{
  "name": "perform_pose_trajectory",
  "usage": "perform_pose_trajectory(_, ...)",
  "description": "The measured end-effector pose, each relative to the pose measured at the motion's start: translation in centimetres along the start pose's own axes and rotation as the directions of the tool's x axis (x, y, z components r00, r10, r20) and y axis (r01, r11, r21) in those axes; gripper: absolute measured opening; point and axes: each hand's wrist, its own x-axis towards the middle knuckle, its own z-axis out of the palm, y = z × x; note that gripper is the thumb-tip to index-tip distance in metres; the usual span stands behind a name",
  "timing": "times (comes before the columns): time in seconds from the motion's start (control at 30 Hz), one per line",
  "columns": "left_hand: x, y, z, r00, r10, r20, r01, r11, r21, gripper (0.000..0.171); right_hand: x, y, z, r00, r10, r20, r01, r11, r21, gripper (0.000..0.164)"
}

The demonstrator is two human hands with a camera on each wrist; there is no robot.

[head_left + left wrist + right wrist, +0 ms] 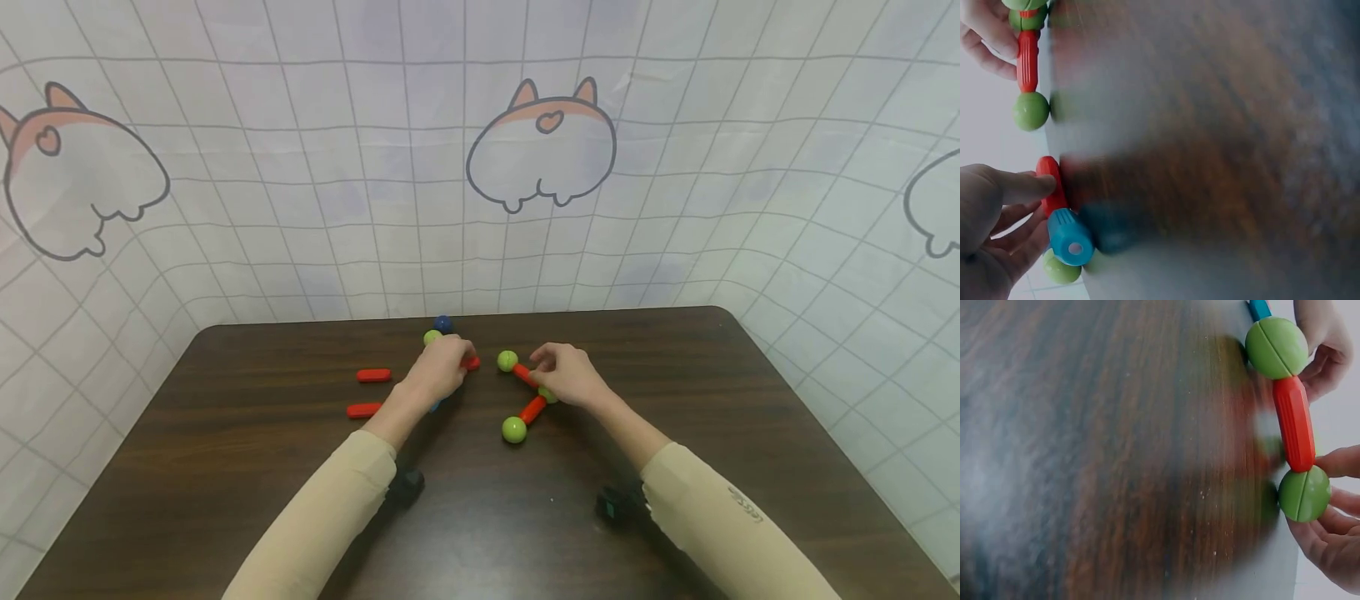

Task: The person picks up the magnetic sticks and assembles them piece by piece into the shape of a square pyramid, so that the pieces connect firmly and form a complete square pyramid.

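My left hand [442, 367] pinches a red rod [1054, 195] between thumb and finger, low over the table. Beside that rod, a blue rod [1069, 236] points its end at the left wrist camera, a green ball [1062, 270] behind it. On the right, two red rods and three green balls form a V. Its corner ball [1305, 494] is held in the fingers of my right hand [570, 375]. One red rod [533, 410] runs from that corner to the near ball [513, 430]; another red rod [524, 375] leads toward the far ball [507, 361].
Two loose red rods [373, 376] lie left of the left hand. A dark blue ball [443, 324] and a green ball [432, 337] sit near the back edge of the dark wooden table [247, 467]. A patterned white curtain [375, 208] hangs behind.
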Motion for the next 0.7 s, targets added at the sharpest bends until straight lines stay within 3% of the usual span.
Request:
perform_pose_trajectory(0.4, -0.16, 0.25, 0.02, 1.0, 0.024, 0.003, -0.023, 1.0, -0.019, 0.026, -0.67, -0.08, -0.73, 0.995, 0.045, 0.09, -0.043, 0.999, -0.016, 0.052)
perform_pose_trajectory(0.7, -0.03, 0.99, -0.06, 0.999, 0.041, 0.01, -0.04, 0.998, -0.044, 0.024, -0.37, -0.15, -0.19, 0.997, -0.007, 0.083, 0.006, 1.0, 0.023, 0.052)
